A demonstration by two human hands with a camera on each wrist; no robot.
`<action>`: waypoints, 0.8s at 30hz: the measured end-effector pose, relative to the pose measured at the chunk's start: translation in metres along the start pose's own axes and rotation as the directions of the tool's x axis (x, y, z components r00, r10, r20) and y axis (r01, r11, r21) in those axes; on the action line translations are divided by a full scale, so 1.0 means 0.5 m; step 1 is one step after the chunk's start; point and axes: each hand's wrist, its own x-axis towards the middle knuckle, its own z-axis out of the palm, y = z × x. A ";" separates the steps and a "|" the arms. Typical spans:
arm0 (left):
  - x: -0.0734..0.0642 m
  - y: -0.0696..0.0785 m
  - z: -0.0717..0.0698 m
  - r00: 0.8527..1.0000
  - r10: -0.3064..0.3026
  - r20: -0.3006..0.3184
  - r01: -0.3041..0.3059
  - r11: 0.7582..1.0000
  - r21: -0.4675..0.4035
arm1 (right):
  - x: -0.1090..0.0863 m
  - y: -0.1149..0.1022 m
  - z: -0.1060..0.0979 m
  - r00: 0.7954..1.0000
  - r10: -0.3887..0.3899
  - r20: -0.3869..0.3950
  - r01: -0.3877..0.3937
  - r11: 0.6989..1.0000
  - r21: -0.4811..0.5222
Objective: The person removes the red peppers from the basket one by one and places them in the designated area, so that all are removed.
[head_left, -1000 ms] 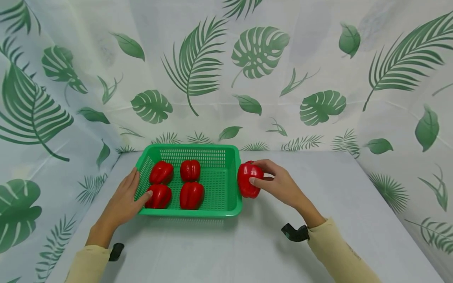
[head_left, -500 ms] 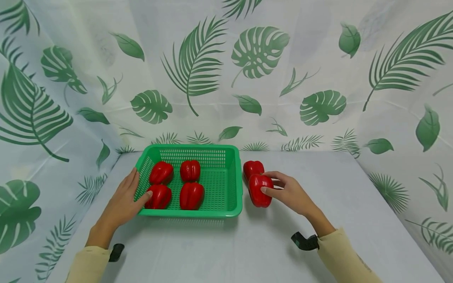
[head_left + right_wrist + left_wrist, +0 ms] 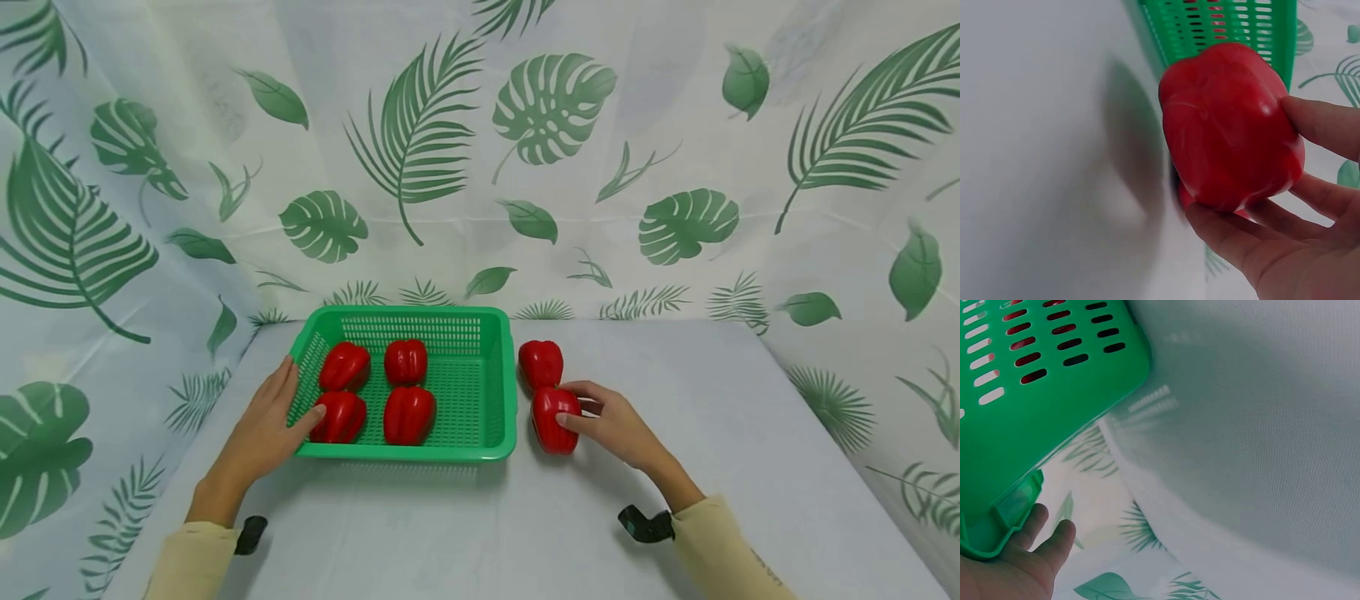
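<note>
Four-sided and slotted, the green plastic basket (image 3: 450, 452) holds several red bell peppers (image 3: 410, 416) on its left and middle floor. My left hand (image 3: 258, 433) grips its left rim near the front corner, thumb over the inside and fingers outside; the left wrist view shows fingers (image 3: 1057, 547) beside the rim. Right of the basket, my right hand (image 3: 618, 429) holds a red bell pepper (image 3: 551, 423) between thumb and fingers. In the right wrist view this bell pepper (image 3: 1229, 125) hides most of what lies behind it. Another red bell pepper (image 3: 540, 363) lies just behind it.
The basket stands on a white-covered table (image 3: 420, 533). A leaf-patterned cloth (image 3: 450, 167) rises at the back and both sides. A dark wrist device (image 3: 645, 525) sits below my right wrist, and a similar one (image 3: 251, 535) below my left.
My right hand has moved the held bell pepper from the basket's right rim toward me and slightly right, uncovering the bell pepper behind. My left hand has stayed on the rim.
</note>
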 end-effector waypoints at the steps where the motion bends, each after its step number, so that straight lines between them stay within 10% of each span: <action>1: 0.000 0.000 0.000 1.000 0.000 -0.001 0.000 1.000 0.000 | 0.000 0.004 0.002 1.000 0.006 0.001 -0.006 1.000 0.003; 24: -0.001 0.004 -0.004 1.000 -0.009 0.003 0.009 1.000 0.001 | -0.004 0.025 0.011 0.998 0.066 -0.008 -0.066 0.998 -0.018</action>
